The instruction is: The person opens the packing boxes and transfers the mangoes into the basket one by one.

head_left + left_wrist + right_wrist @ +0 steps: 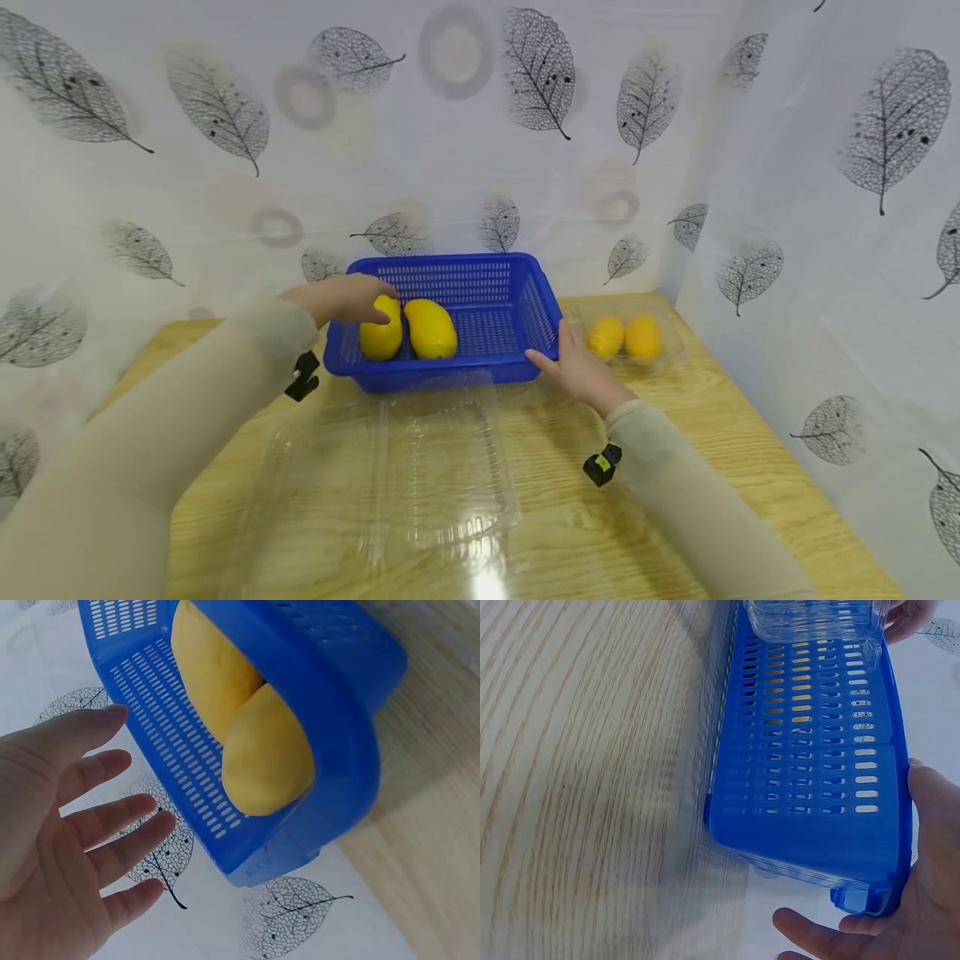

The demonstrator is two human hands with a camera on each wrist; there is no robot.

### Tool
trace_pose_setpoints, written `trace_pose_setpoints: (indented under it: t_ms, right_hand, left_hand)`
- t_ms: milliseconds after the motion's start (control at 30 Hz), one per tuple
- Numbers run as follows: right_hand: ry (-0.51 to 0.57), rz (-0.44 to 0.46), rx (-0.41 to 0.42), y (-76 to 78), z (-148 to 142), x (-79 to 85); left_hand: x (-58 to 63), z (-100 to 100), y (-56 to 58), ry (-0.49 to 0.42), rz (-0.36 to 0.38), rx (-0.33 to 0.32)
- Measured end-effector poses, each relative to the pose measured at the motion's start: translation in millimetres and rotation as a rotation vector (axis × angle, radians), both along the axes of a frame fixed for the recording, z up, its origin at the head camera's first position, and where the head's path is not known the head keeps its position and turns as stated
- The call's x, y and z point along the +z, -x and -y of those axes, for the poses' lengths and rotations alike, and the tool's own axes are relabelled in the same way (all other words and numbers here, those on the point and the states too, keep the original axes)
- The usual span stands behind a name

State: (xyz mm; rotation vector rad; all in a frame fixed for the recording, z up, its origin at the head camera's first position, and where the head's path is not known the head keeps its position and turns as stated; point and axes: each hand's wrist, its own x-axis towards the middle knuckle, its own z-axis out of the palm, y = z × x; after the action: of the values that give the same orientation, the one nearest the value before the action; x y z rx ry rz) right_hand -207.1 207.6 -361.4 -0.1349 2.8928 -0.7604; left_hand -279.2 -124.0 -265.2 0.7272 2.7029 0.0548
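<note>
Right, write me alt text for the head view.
A left hand hangs over one of two yellow fruits in a blue basket, while the right hand holds the basket's near right corner. On the wooden table, an open clear box lies in front; another clear box at right holds two orange fruits.

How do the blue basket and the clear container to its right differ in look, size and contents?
Look: the blue basket is opaque with slotted sides, while the clear container is see-through.
Size: the blue basket is the larger, the clear container the smaller.
Contents: the blue basket's yellow fruits look bigger than the clear container's orange-yellow fruits.
Shared: each holds two fruits.
</note>
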Motion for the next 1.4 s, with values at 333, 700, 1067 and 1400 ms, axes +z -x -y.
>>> trace_pose_setpoints:
  t_ms: [333,700,1067,1400]
  right_hand:
    - [0.002,-0.008,0.002,0.0,-0.3,0.9]
    - [0.002,0.003,-0.005,-0.4,-1.0,1.6]
    - [0.01,0.002,0.002,-0.8,1.6,0.1]
    - [0.015,-0.028,0.014,1.4,0.6,-2.5]
  left_hand:
    - [-8.3,20.8,-14.6,-0.116,-0.104,-0.06]
    - [-19.6,46.3,-38.6,-0.213,-0.194,-0.099]
    - [-26.5,67.7,-65.2,-0.296,-0.284,0.168]
    - [-35.1,63.1,-98.1,-0.286,-0.399,0.172]
